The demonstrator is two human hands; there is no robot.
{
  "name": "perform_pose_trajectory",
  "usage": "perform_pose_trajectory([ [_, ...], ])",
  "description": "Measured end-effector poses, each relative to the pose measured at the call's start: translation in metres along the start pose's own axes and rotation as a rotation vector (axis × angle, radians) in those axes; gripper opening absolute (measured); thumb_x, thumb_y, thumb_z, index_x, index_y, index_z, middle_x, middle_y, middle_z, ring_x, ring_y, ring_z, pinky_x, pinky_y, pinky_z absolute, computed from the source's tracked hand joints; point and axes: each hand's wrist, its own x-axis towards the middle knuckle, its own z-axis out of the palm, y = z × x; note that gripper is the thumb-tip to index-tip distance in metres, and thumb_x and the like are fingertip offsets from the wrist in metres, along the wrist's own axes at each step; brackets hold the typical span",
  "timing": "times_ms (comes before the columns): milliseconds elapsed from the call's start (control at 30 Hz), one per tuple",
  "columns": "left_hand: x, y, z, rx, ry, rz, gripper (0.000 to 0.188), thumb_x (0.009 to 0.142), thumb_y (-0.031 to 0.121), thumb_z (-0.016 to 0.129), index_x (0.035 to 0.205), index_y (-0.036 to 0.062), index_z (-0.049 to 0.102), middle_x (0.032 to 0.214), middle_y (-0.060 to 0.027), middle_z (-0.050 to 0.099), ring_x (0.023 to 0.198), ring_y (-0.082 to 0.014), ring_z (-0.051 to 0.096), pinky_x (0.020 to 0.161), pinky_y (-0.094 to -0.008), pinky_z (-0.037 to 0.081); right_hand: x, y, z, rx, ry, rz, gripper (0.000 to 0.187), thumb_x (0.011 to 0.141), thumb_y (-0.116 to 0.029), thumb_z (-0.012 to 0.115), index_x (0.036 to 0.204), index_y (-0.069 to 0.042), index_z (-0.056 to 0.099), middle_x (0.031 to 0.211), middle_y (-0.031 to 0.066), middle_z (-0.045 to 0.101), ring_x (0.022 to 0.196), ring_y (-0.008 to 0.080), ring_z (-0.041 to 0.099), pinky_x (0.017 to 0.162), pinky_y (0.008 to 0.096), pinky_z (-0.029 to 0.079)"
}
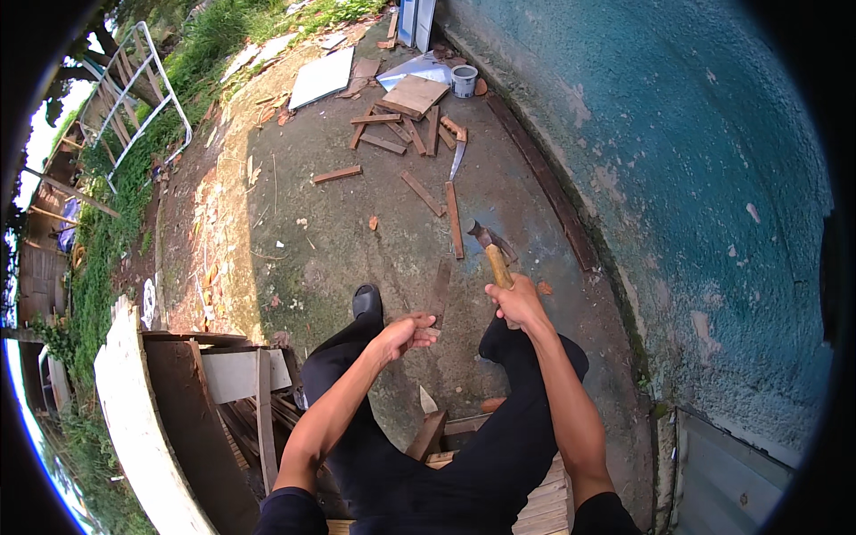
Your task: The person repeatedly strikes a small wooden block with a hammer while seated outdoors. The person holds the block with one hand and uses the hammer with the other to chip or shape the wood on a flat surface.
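Note:
My right hand [517, 303] is wrapped round the yellowish wooden handle of a hammer [497, 262], whose dark metal head points away from me. To its left, my left hand [408, 337] is closed on the near end of a narrow brown wood strip [440, 290]. The strip extends forward over the concrete, between my feet. Just beyond it lies another wood strip [454, 220] on the ground. A handsaw [458, 152] with a wooden handle rests past that, its blade toward me.
Several short wood pieces [338, 175] and a square board [415, 94] lie ahead near a grey bucket [464, 82]. A long dark beam [544, 183] runs beside the blue wall [678, 178]. Scrap boards [134, 419] stand at my left. A white metal frame [143, 107] is farther left.

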Motion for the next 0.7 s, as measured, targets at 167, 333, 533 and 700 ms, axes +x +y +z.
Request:
perform_pose_trajectory([
  [167,0.069,0.008,0.000,0.216,0.020,0.123,0.046,0.096,0.027,0.065,0.130,-0.0002,0.051,0.107,-0.0053,0.061,0.100,-0.0139,0.060,0.086,-0.0298,0.052,0.081,0.008,0.001,-0.039,0.077,0.083,0.029,0.089,-0.028,0.072,0.090,-0.001,0.061,0.075,0.0037,0.063,0.063,0.0103,0.060,0.053,0.0264,0.048],
  [333,0.150,0.029,0.008,-0.077,-0.316,0.260,0.055,0.097,0.019,0.063,0.142,-0.0029,0.042,0.127,-0.0097,0.059,0.109,-0.0173,0.060,0.091,-0.0327,0.052,0.155,0.033,0.012,0.096,-0.048,0.197,0.051,0.085,-0.028,0.079,0.115,0.007,0.057,0.108,0.0137,0.066,0.096,0.0174,0.064,0.066,0.0262,0.055],
  [533,0.234,0.041,0.019,-0.096,-0.239,0.285,0.053,0.096,0.025,0.065,0.138,-0.0030,0.047,0.123,-0.0097,0.061,0.105,-0.0178,0.064,0.090,-0.0300,0.054,0.245,0.056,0.025,0.002,-0.034,0.046,0.057,0.079,-0.017,0.082,0.121,0.006,0.051,0.110,0.0109,0.063,0.087,0.0162,0.064,0.068,0.0280,0.056],
  [700,0.303,0.050,-0.009,0.337,-0.100,0.391,0.051,0.093,0.030,0.070,0.128,-0.0049,0.056,0.099,-0.0055,0.067,0.084,-0.0116,0.063,0.071,-0.0277,0.049,0.311,0.086,0.045,-0.112,0.069,-0.053,0.042,0.077,-0.011,0.076,0.111,0.004,0.057,0.101,0.0105,0.069,0.086,0.0180,0.068,0.076,0.0331,0.053],
])
